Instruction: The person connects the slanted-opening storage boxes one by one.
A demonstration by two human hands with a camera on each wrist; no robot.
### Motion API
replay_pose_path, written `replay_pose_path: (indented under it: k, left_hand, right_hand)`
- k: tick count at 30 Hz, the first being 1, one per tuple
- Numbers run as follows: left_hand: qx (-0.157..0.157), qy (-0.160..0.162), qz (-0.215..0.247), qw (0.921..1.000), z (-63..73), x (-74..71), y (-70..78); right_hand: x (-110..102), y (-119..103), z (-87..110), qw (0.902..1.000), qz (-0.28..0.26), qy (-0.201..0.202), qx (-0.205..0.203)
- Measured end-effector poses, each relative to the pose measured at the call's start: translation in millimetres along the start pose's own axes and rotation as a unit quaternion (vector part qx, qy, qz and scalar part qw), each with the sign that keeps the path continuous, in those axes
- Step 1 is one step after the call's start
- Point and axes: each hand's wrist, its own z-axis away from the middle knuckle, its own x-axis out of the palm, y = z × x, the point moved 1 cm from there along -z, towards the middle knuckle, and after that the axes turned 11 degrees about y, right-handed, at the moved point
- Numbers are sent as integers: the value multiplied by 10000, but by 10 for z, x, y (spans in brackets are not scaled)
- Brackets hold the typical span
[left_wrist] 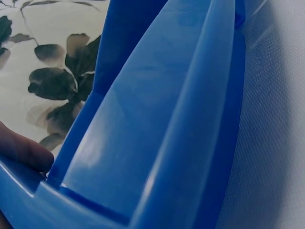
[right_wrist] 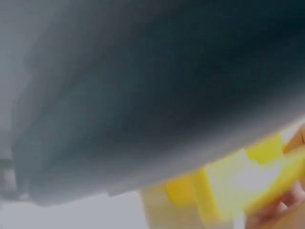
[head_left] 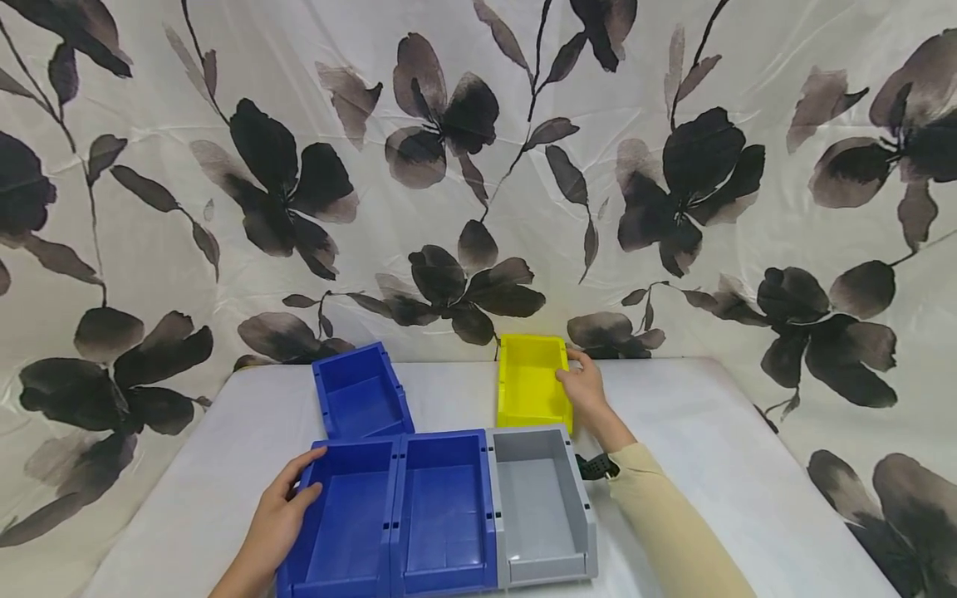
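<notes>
Pale backdrop [head_left: 553,216] — dark printed flowers [head_left: 706,154], white table [head_left: 703,440]

Right wrist view: my right hand [right_wrist: 281,215], cut off by the edge; yellow bin [right_wrist: 228,186], blurred. Left wrist view: my left hand [left_wrist: 24,150], mostly cut off.

A pale sheet [head_left: 591,274], creased and faintly glossy, stands behind the table [head_left: 733,465] and shows along both its sides. Its print comprises large grey-black flowers [head_left: 441,124], leaves [head_left: 566,174] and thin stems [head_left: 539,41]. The tabletop is white; the left wrist view shows a fine woven texture. Lighting is bright and diffuse.
</notes>
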Motion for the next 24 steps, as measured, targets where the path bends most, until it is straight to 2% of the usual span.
replay_pose_path:
  k: [4,8,18,24]
  left_hand:
    - [-25,19,90,10000,11,3,-19]
    - [-19,51,116,9999,7,12,-13]
    - [161,46,50,9998,2,17,-13]
    - [33,25,2,10000,3,6,-16]
  right_hand:
    - [-85,7,-41,9983,-241,483,209]
    - [-232,15,-104,9956,-477,636,500]
    - [-648,-39,-132,9935,-497,650,797]
    - [-830,-91,-89,9920,-449,658,975]
